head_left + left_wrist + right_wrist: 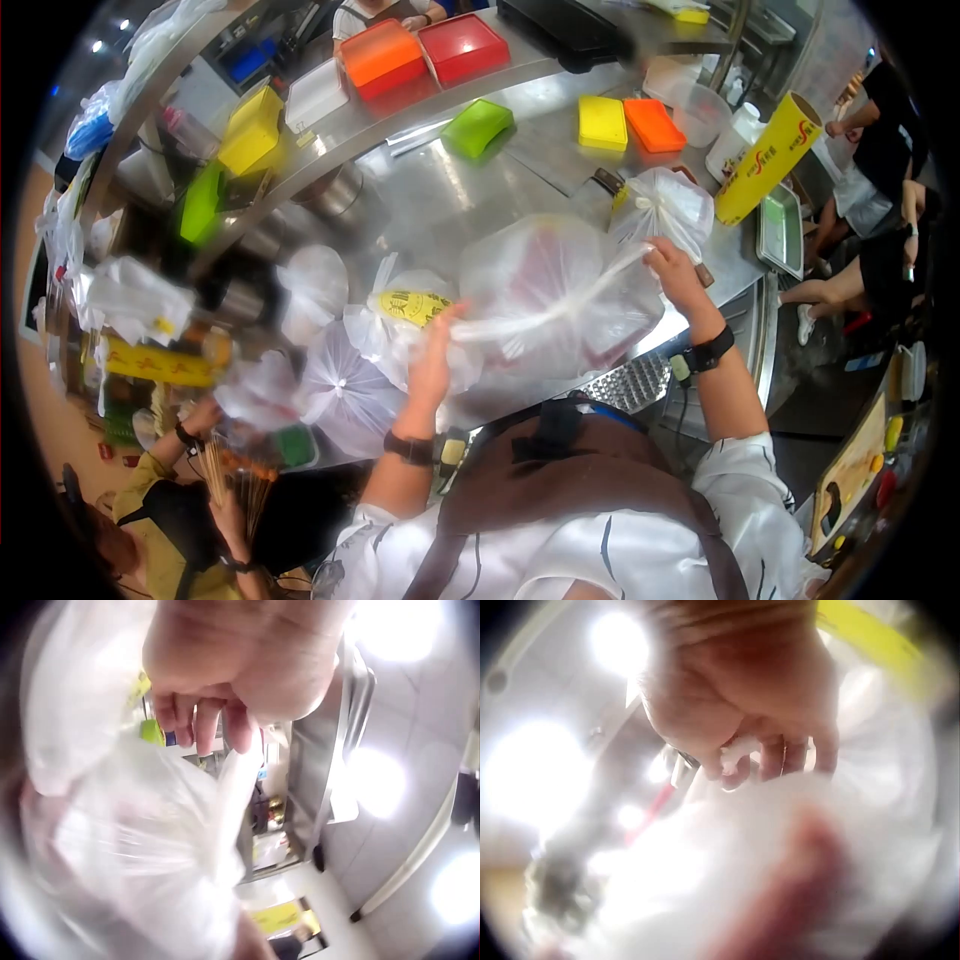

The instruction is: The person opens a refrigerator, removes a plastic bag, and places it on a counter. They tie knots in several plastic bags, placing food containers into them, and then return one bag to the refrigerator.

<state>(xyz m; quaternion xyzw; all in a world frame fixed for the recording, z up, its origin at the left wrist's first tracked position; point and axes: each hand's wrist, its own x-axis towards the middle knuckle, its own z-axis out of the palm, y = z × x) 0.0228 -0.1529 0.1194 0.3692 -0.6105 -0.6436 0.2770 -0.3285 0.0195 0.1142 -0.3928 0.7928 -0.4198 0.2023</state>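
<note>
A translucent white plastic bag (pixel 545 285) with something reddish inside rests on the steel counter before me. Its top is drawn out into a taut twisted strip between my two hands. My left hand (pixel 431 362) pinches the near-left end; in the left wrist view the thumb and fingertips (pixel 238 742) meet on the white plastic. The far-right end is pinched by my right hand (pixel 677 277), its curled fingers (pixel 771 759) on the plastic in the right wrist view. The bag's contents are blurred by the film.
Tied plastic bags (pixel 345 385) crowd the left, and another bag (pixel 668 205) stands behind my right hand. A yellow cylinder (pixel 770 160) rises at the right. Coloured boxes (pixel 478 130) sit toward the back and on a raised shelf. Another person (pixel 165 520) works at lower left.
</note>
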